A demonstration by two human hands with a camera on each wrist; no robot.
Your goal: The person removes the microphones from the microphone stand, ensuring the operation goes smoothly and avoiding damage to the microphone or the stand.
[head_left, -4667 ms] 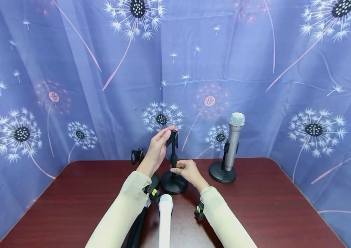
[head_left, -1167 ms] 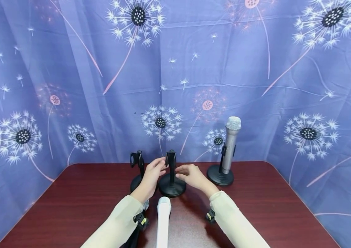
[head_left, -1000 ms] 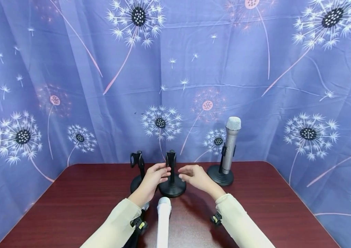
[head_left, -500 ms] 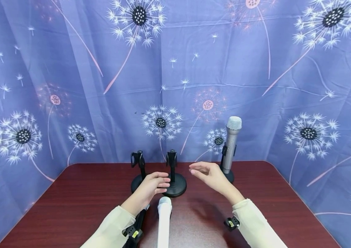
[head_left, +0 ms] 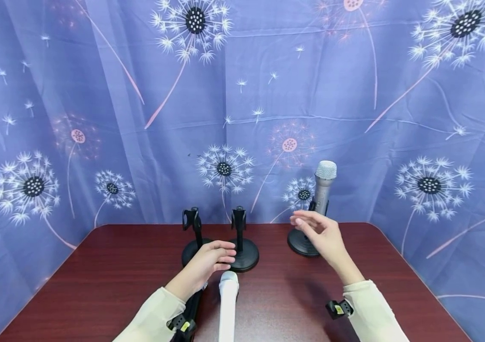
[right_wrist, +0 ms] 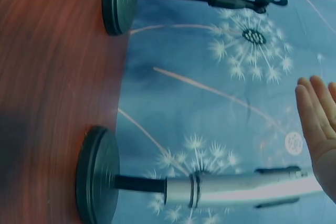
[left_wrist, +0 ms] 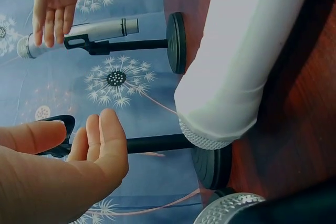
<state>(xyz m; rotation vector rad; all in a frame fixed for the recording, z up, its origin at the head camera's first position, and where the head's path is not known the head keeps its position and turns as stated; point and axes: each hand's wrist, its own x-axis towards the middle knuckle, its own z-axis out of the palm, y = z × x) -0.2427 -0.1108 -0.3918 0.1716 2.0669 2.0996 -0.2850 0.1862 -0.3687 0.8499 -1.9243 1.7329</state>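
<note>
My left hand (head_left: 204, 267) hovers with relaxed fingers in front of the middle black microphone stand (head_left: 239, 232), holding nothing. My right hand (head_left: 324, 240), fingers slightly bent and apart from the thumb, is in the air before a silver microphone (head_left: 323, 190). That microphone sits upright, slightly tilted, in the clip of the right stand (head_left: 301, 244); whether my right hand touches it is unclear. A white microphone (head_left: 227, 308) lies on the table below my left hand. Beside it, a black microphone (head_left: 192, 308) with a silver mesh head (left_wrist: 228, 208) is partly hidden under my left forearm.
A third stand (head_left: 198, 235) with a bare clip stands left of the middle one, its base partly behind my left hand. The dark red table (head_left: 97, 280) ends at a blue dandelion-print curtain (head_left: 161, 142) close behind the stands.
Earlier both hands held the middle stand, whose clip now sits lower. They have let go; my left hand has drawn back towards me, and my right hand has moved right to the silver microphone.
</note>
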